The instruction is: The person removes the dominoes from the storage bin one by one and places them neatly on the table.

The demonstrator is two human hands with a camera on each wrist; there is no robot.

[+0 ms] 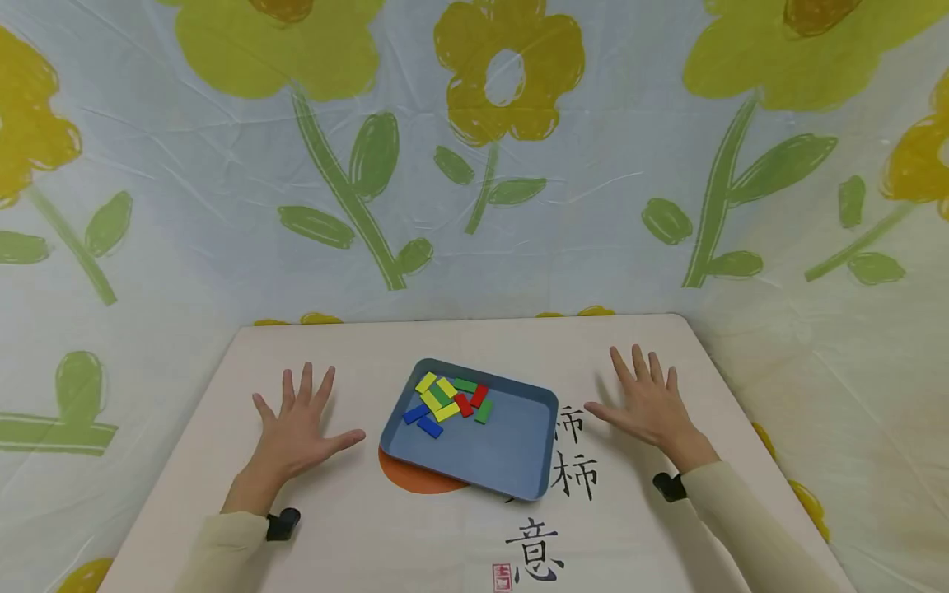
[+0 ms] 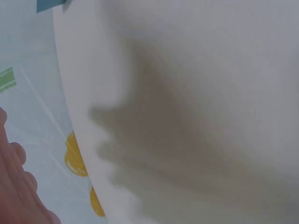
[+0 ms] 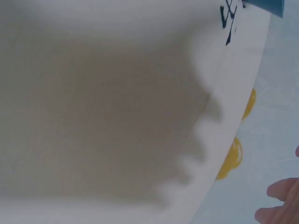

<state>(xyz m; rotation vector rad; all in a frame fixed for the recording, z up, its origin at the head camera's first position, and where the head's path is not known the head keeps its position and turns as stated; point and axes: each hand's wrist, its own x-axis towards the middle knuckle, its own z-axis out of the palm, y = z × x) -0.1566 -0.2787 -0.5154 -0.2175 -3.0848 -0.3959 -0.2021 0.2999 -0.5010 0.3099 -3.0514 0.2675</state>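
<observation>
Left hand [image 1: 296, 428]: flat on the bench [image 1: 356, 527], fingers spread, holding nothing.
Right hand [image 1: 647, 405]: likewise flat, spread, empty.
Tray [image 1: 511, 461]: between both hands, touching neither.
Blocks [image 1: 448, 401]: heaped in the tray's far-left corner, nearer the left hand.

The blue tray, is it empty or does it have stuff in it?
Not empty. The blue tray holds a small pile of coloured blocks at its far end; the near part is bare.
</observation>
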